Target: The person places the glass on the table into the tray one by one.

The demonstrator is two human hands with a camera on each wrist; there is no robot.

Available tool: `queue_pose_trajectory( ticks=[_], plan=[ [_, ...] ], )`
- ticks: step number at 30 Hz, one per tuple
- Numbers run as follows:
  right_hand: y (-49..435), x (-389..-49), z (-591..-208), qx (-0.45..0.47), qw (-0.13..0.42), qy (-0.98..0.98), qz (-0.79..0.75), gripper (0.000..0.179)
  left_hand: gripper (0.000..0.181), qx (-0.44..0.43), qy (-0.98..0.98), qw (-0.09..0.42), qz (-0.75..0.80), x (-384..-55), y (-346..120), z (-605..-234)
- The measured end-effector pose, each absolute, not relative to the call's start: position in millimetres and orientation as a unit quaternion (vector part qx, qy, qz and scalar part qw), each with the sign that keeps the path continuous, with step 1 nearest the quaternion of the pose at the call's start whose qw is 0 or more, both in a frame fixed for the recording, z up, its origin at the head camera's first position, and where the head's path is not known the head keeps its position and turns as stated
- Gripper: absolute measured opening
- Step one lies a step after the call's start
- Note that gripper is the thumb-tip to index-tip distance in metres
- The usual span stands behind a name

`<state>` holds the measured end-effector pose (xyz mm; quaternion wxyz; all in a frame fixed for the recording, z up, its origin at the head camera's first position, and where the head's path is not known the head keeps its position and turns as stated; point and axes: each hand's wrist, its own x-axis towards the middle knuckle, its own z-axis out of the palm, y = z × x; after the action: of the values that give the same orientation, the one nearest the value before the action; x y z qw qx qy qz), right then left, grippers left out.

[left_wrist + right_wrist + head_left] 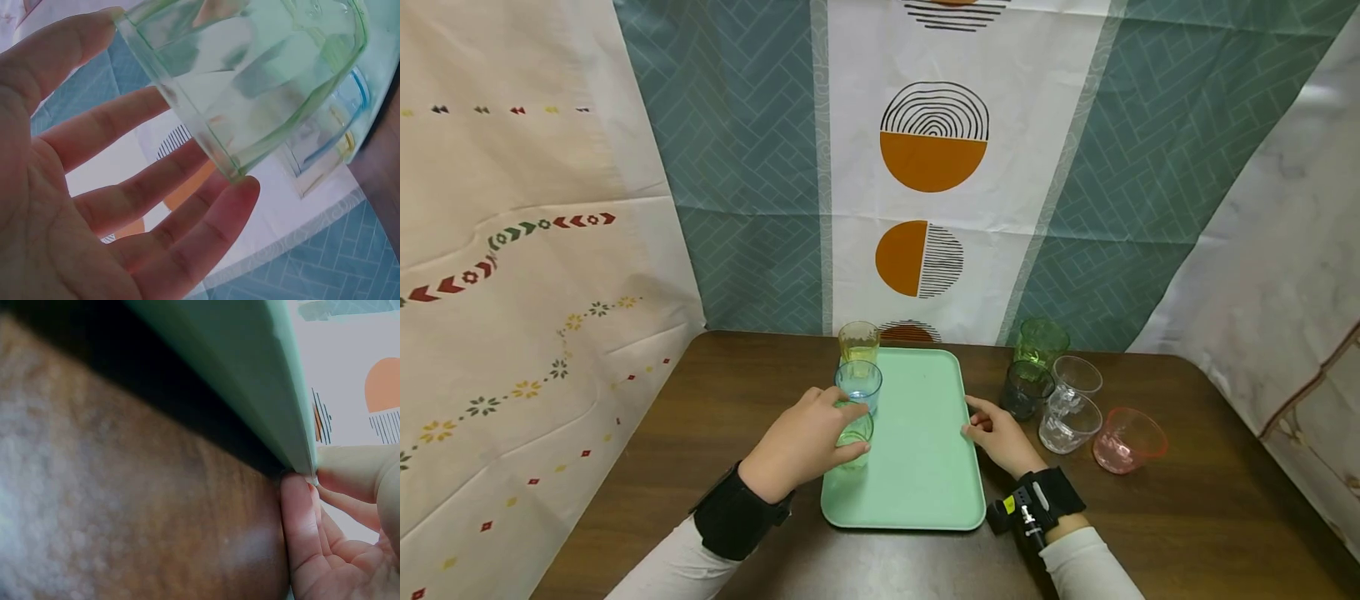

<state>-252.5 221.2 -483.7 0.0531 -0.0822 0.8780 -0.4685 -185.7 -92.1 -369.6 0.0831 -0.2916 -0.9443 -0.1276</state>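
A pale green tray (917,450) lies on the dark wooden table. My left hand (808,437) holds a light green drinking glass (856,432) near its top, over the tray's left side; the left wrist view shows thumb and fingertips around one end of it. Just behind stand a blue glass (859,380) and a yellow glass (858,337), in a row along the same side. My right hand (1003,437) pinches the tray's right edge, with the thumb on the rim and a finger below it in the right wrist view.
Right of the tray stand a dark green glass (1042,340), a dark grey glass (1026,390), two clear glasses (1078,375) and a pink glass (1127,442). Patterned cloth (752,167) hangs behind the table (737,375).
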Motion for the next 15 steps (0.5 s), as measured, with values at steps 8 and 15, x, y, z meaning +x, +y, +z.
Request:
queue_pose_trajectory(
  ticks=[8,15],
  plan=[
    [220.9,-253.5,-484.9,-0.081,0.050,0.878,-0.469,0.053,0.043,-0.307,-0.942,0.072,-0.116,-184.2,-83.3,-374.8],
    [221.6,-255.4,-487.4,-0.081,0.046,0.880,-0.467,0.053,0.044,-0.308,-0.943,0.061,-0.110,-186.9,-80.6,-381.0]
  ],
)
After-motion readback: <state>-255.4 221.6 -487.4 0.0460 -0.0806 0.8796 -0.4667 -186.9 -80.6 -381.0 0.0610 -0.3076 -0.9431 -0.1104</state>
